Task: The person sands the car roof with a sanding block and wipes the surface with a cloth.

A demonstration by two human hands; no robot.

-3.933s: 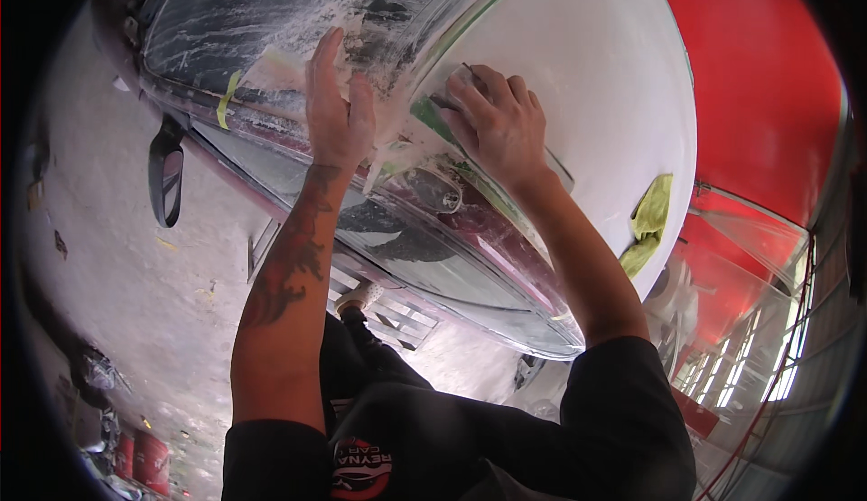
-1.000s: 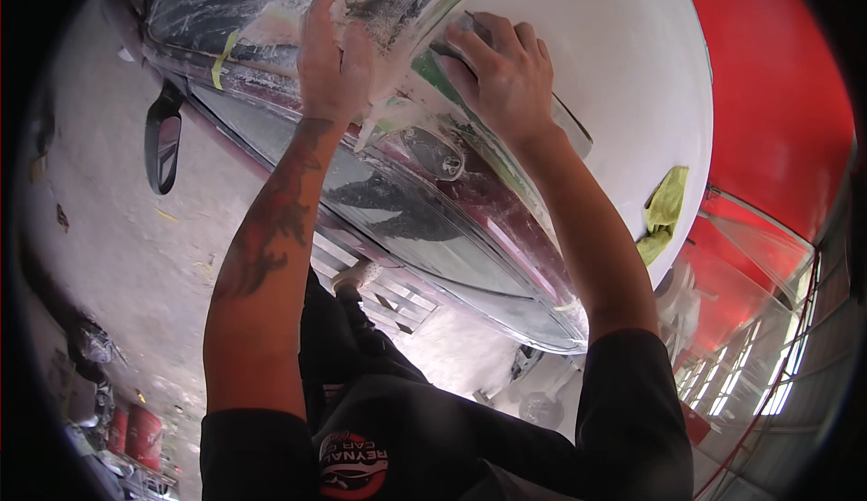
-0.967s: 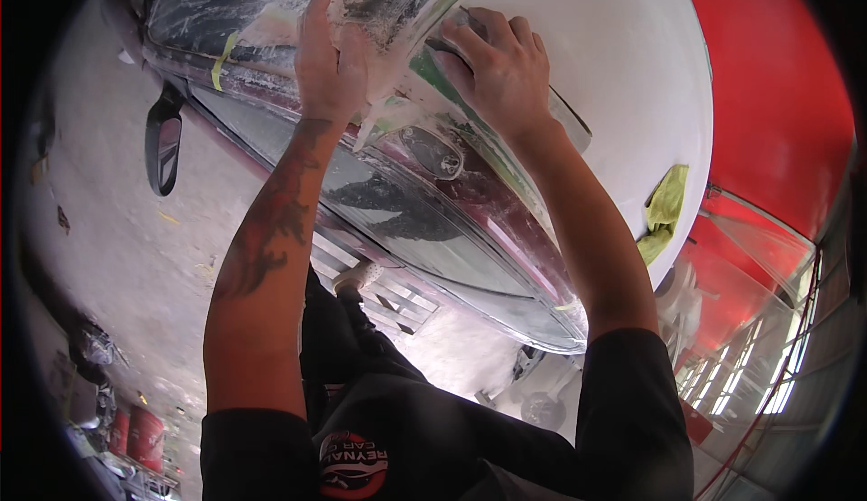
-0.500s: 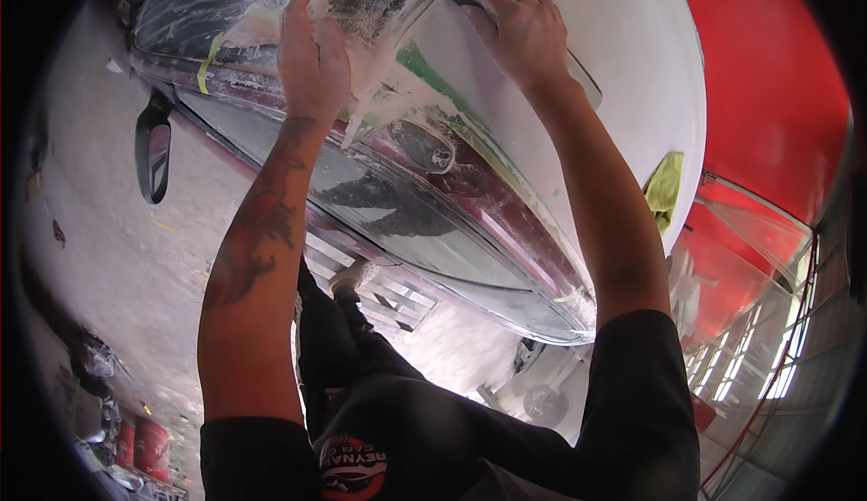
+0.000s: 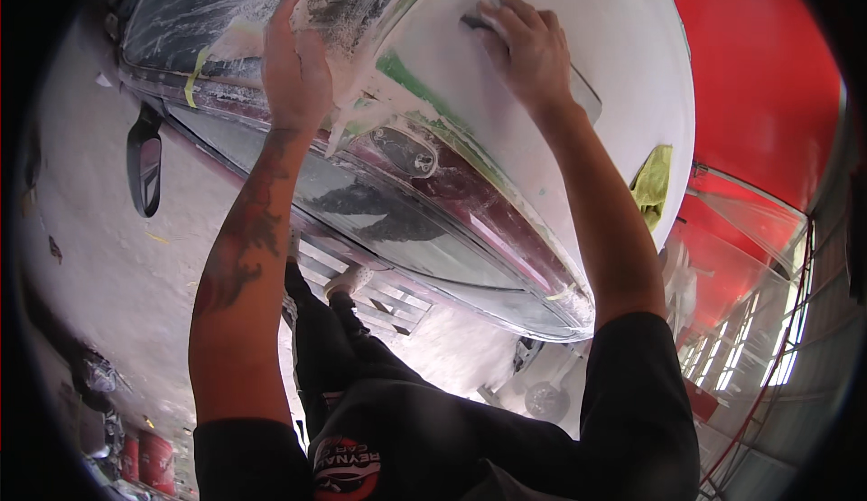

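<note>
My right hand (image 5: 528, 50) is wrapped over a long, thin dark sanding block (image 5: 585, 95), pressed flat on the white roof (image 5: 632, 59) of a car. The block's ends show on both sides of the hand, and the middle is hidden beneath it. Over the dusty, scratched windshield (image 5: 194, 13), my left hand (image 5: 298, 68) is open, fingers stretched out and holding nothing. It seems to rest near the windshield's edge, though contact is hard to make out. Between the hands, a green strip (image 5: 411, 86) shows through the pale coating along the roof's border.
A yellow-green cloth (image 5: 652, 185) lies on the roof's right side. The side mirror (image 5: 144, 162) sticks out at left. Yellow tape (image 5: 194, 77) crosses the windshield pillar. My foot is on a slatted platform (image 5: 397, 298) beside the car. A large red panel (image 5: 750, 68) stands beyond.
My right hand and the sanding block have slid slightly down and nearer across the roof. The left hand remains open; it and the car appear shifted a little left in view.
</note>
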